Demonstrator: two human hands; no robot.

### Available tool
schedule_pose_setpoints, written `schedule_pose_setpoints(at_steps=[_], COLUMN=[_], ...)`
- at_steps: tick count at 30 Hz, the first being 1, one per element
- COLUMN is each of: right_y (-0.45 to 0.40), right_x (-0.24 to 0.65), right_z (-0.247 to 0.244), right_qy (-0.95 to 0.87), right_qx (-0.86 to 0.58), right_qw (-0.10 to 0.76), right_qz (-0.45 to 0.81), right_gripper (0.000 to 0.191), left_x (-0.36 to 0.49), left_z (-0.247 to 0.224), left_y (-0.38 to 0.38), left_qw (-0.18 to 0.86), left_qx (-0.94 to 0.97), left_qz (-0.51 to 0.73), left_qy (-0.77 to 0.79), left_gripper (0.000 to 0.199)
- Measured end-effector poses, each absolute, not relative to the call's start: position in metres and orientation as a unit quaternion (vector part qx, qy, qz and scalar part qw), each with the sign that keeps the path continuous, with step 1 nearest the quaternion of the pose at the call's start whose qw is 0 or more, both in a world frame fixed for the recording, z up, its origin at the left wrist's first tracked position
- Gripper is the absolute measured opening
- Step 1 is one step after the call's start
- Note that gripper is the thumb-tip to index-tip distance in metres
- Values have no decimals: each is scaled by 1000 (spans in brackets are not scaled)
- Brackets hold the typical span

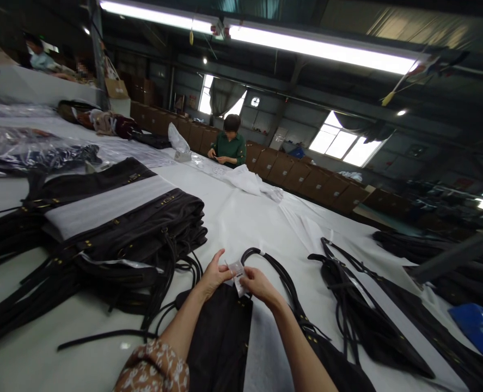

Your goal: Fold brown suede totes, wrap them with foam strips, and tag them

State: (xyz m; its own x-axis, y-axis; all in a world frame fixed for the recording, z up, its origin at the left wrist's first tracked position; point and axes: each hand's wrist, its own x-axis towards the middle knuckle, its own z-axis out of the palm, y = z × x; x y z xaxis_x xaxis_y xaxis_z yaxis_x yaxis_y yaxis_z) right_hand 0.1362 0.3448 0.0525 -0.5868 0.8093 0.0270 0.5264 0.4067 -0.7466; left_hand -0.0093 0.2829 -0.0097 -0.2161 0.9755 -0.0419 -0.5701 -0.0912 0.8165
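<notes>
A small white tag with dark print [238,276], with a clear film-like part at its top, is pinched between both hands. My left hand [214,276] grips it from the left, thumb and fingertips on its edge. From the right side, my right hand [260,284] closes its fingers on the tag's lower part. Just below the hands lies a flat black bag [220,340] with a white sheet [266,348] on its right part. Its black strap [280,267] loops up and to the right, partly behind my right hand.
A pile of black bags with buckles [176,212] stands on the left of the white table [249,218]. Another black bag [372,326] lies to the right, near a blue item [476,326]. A co-worker in green [230,149] is across the table, by crumpled white sheeting [251,181].
</notes>
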Motion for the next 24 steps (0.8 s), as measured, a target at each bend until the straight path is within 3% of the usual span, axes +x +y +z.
schedule_pose_setpoints(at_steps=[6, 9, 12, 15, 20, 24], right_y=[345, 341, 337, 334, 336, 335], right_x=[126, 121, 119, 125, 150, 168], right_z=[58, 57, 53, 48, 37, 24], right_qy=[-856, -864, -869, -866, -820, -785], right_qx=[-421, -437, -439, -435, -483, -507], right_qw=[74, 43, 27, 54, 177, 256], right_qz=[291, 246, 229, 242, 251, 250], right_gripper=[16, 17, 17, 26, 36, 33], left_x=[-4, -2, -3, -8, -27, -48], left_z=[-5, -3, 0, 6, 17, 31], left_y=[282, 280, 279, 280, 278, 270], left_qw=[529, 501, 452, 397, 344, 335], left_qx=[256, 302, 390, 439, 449, 454], left_qz=[709, 701, 640, 579, 527, 486], left_qy=[389, 407, 484, 561, 635, 667], left_gripper=[126, 120, 101, 80, 60, 45])
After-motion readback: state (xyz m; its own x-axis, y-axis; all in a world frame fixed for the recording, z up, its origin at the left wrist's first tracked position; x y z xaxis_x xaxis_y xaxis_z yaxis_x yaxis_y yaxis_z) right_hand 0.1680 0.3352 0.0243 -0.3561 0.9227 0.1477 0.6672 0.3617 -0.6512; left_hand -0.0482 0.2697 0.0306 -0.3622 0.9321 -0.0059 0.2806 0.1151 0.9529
